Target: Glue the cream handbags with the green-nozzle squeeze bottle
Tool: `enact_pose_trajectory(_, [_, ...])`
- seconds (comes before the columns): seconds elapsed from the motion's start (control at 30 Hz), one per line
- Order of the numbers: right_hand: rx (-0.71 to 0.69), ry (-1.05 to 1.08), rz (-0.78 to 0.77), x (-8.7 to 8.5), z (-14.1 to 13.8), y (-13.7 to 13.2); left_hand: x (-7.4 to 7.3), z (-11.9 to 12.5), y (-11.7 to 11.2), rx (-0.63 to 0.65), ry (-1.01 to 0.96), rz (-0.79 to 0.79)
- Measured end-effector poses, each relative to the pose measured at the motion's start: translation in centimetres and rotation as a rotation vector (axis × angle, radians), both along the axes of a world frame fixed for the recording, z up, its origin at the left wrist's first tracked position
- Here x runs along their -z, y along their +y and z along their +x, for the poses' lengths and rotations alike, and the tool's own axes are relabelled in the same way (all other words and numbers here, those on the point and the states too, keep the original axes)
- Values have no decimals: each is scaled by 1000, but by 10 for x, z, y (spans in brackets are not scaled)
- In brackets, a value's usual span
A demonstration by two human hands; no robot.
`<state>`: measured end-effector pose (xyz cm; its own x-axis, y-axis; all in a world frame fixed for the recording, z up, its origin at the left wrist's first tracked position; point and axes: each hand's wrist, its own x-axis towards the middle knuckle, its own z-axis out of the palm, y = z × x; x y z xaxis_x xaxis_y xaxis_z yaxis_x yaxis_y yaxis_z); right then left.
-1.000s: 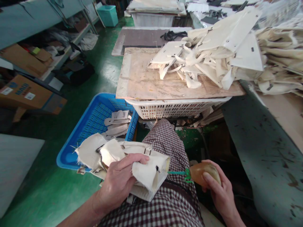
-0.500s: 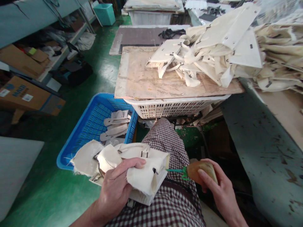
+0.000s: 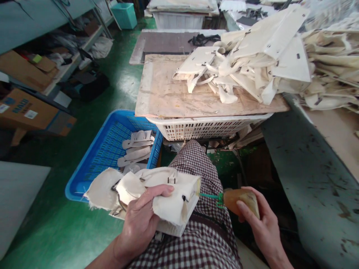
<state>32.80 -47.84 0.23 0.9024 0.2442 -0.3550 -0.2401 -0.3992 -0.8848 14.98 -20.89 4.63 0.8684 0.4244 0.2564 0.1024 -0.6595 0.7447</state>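
At the far left, cardboard boxes (image 3: 28, 112) sit under a shelf, and nothing there has moved. Next comes the blue basket (image 3: 97, 149) on the green floor, with grey strips (image 3: 137, 147) lying against its right wall as before. Over the basket's near corner and the edge of the person's checked lap (image 3: 196, 246), the left hand (image 3: 140, 220) stays clamped on the cream fabric piece (image 3: 171, 201), thumb pressed across the top and fingers hidden beneath. In the last second the piece has risen a little and turned slightly, so its stiff right end now faces the tool more squarely (the frayed flap at its left hangs over the basket rim). Behind it, the white basket (image 3: 207, 129) carries a wooden board (image 3: 165, 93), and the pile of cream pieces (image 3: 252, 63) on the board's far right corner is unchanged. To the right, the tool (image 3: 232, 198) has lifted with the piece. Its green tip still meets the piece's right edge, while the amber handle has tilted and shows more. The right hand (image 3: 260, 224) is closed round that handle. I judge the work on this one piece to be mid-step, with only small adjustments of angle. A grey table (image 3: 314, 179) fills the right edge.
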Motion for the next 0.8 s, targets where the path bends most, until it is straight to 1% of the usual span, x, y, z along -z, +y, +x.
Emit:
enact_pose_trajectory(0.13, [-9, 44, 1, -7, 2, 3, 2, 1, -1, 25, 22, 14])
enact_pose_trajectory(0.23, [-18, 92, 18, -7, 3, 5, 4, 1, -2, 39, 37, 0])
enact_pose_trajectory(0.43, [-34, 248, 118, -7, 0, 4, 3, 4, -3, 52, 32, 12])
enact_pose_trajectory(0.67, [-65, 313, 170, -26, -11, 12, 3, 4, -2, 62, 35, 12])
enact_pose_trajectory(0.8, [-102, 349, 180, -27, -14, 12, 4, 3, -1, 60, 39, 17])
